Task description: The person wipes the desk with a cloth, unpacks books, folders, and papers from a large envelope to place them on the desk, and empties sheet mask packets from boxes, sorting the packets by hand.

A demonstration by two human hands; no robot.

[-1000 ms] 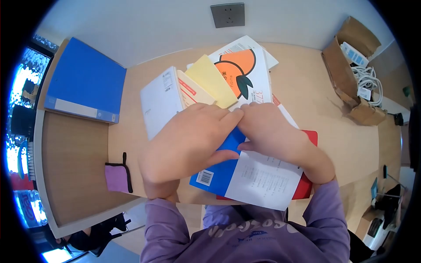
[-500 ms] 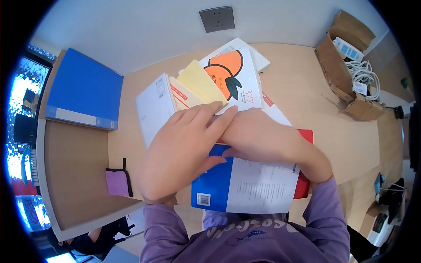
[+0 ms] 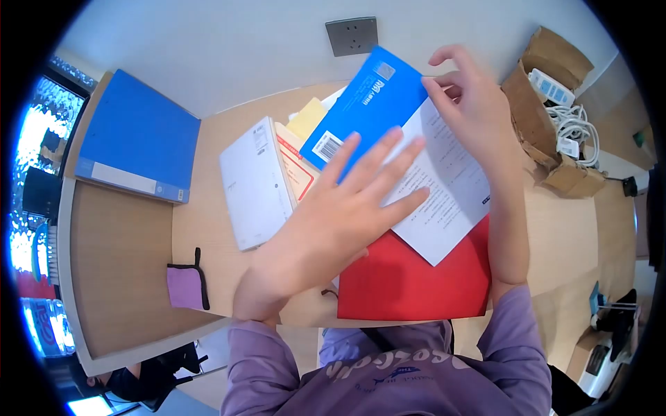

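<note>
A blue-and-white paperback book (image 3: 371, 104) with a barcode and printed text slants across the stack in the middle of the desk. Its upper right edge is pinched between the thumb and fingers of my right hand (image 3: 473, 104). My left hand (image 3: 350, 197) hovers over or rests on the book's lower left side, fingers spread; whether it touches cannot be made out. Under the book, nearest my body, lies a flat red folder or cover (image 3: 416, 284). To the left are a white boxlike item (image 3: 255, 184), a cream card with red print (image 3: 298, 170) and a yellow sheet (image 3: 307, 118).
A blue binder (image 3: 139, 139) rests on the raised ledge at left. Below it is a small purple pouch (image 3: 186, 286) with black trim. At right stands a torn cardboard box (image 3: 531, 114) holding a power strip (image 3: 551, 83) and white cables (image 3: 576, 125). A socket (image 3: 352, 36) is on the wall.
The blue-and-white book has moved up and away from my body and turned, covering the orange-printed item and baring the red folder. My crossed hands have separated, the right going up and right.
</note>
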